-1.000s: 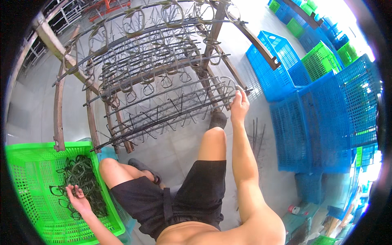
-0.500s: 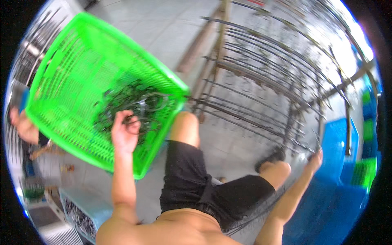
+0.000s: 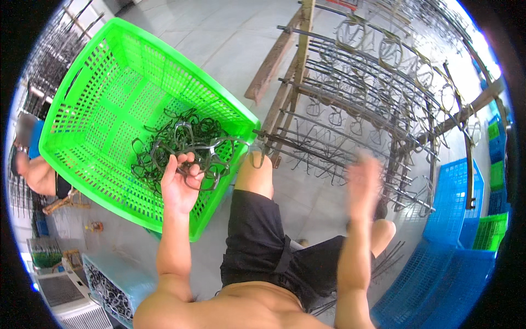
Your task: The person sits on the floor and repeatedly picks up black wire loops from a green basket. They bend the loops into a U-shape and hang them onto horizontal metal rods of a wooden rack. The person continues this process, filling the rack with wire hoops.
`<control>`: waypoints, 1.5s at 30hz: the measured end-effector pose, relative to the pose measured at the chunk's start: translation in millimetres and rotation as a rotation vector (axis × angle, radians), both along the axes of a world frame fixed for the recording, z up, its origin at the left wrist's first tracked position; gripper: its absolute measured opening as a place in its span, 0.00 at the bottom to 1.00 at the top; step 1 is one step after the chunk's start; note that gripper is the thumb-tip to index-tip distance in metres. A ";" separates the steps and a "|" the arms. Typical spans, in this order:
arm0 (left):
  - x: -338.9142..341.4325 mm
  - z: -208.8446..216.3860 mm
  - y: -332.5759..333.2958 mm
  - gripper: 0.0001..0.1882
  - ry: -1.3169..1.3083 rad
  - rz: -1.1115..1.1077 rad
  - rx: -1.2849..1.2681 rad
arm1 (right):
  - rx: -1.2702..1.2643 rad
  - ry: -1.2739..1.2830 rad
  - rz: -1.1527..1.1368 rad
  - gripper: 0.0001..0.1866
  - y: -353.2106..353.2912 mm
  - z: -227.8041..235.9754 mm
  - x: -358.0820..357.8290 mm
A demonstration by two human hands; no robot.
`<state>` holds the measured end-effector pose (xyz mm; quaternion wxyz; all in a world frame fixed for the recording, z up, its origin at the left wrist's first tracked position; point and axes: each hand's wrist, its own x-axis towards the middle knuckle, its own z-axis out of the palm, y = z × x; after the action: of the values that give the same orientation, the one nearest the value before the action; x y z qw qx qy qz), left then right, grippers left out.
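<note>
My left hand [image 3: 183, 185] is closed around a bunch of dark glasses frames [image 3: 229, 141], which fan out past the fingers. It is over the near right part of a large green plastic basket [image 3: 118, 104]. Beneath the bunch, a tangled heap of similar dark frames [image 3: 148, 162] lies in the basket. My right hand [image 3: 362, 180] is raised in front of the rack [image 3: 329, 90] and smeared by motion, so its fingers cannot be read. Many glasses frames [image 3: 335, 116] hang from the rack's thin bars.
Blue crates [image 3: 433, 274] stand at the right, with a green crate [image 3: 490, 231] beside them. At the lower left, a pale bin [image 3: 134, 288] holds more dark frames. Another person [image 3: 41, 175] sits beyond the basket at the far left. A wooden beam [image 3: 271, 66] stands beside the rack.
My right hand has left the rack's lower right end and moved left, toward the middle. My left hand has shifted slightly right, with the bunch of glasses frames now showing more clearly.
</note>
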<state>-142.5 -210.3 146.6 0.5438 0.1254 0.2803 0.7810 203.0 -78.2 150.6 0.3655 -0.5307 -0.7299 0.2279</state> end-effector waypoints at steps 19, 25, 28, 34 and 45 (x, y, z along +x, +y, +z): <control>53.2 5.4 12.5 0.17 0.735 -0.351 0.112 | -0.029 0.455 0.620 0.07 -36.9 -12.9 -10.4; 82.5 -2.6 20.4 0.18 0.723 -0.507 0.202 | -0.311 -0.108 0.675 0.07 -43.3 -3.4 57.7; 80.1 -0.6 16.0 0.18 0.705 -0.498 0.158 | -0.179 0.211 0.443 0.04 -42.0 4.4 106.8; 114.1 3.3 18.7 0.15 0.620 -0.638 0.099 | 0.115 1.082 -0.829 0.13 19.4 -49.7 158.9; 132.9 -10.8 22.8 0.14 0.494 -0.786 0.033 | -0.067 1.274 -0.825 0.08 40.9 -77.0 185.5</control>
<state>-9.6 -187.5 135.7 0.7134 0.4132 0.3201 0.4667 388.4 -37.3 73.6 0.7558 -0.5372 -0.1127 0.3570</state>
